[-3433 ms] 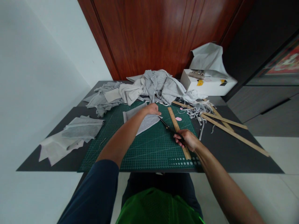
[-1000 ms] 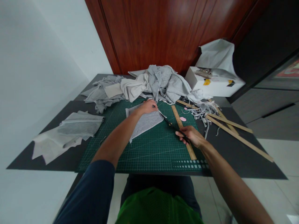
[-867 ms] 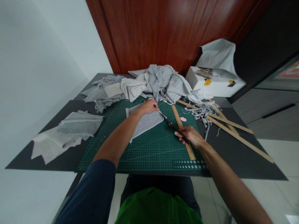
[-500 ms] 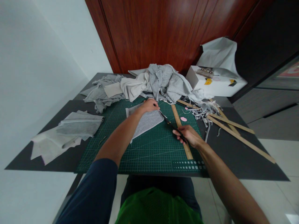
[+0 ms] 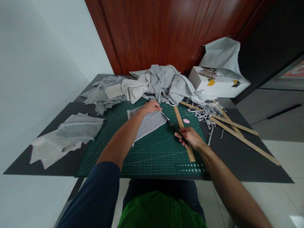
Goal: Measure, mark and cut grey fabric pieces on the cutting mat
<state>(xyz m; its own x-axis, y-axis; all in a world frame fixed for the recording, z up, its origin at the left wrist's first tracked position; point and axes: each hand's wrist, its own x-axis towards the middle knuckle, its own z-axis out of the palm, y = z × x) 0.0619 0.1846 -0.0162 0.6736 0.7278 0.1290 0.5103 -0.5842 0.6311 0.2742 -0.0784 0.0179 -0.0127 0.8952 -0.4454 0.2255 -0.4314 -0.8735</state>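
A grey fabric piece (image 5: pixel 148 123) lies on the green cutting mat (image 5: pixel 144 152). My left hand (image 5: pixel 151 106) presses down on the far corner of the fabric. Black scissors (image 5: pixel 171 125) are gripped in my right hand (image 5: pixel 190 138), their blades pointing up-left to the fabric's right edge near my left fingers. A wooden ruler (image 5: pixel 183 131) lies on the mat under my right hand.
A heap of grey cloth (image 5: pixel 152 84) fills the back of the dark table (image 5: pixel 237 158). A white box (image 5: pixel 219 84) stands at the back right. Long wooden sticks (image 5: pixel 239 134) lie on the right. Pale fabric pieces (image 5: pixel 68 134) sit on the left. A pink chalk (image 5: pixel 186 121) rests beside the ruler.
The scissors and my right hand have crept slightly along the fabric's right edge toward my left hand. My left hand stays pressed on the fabric.
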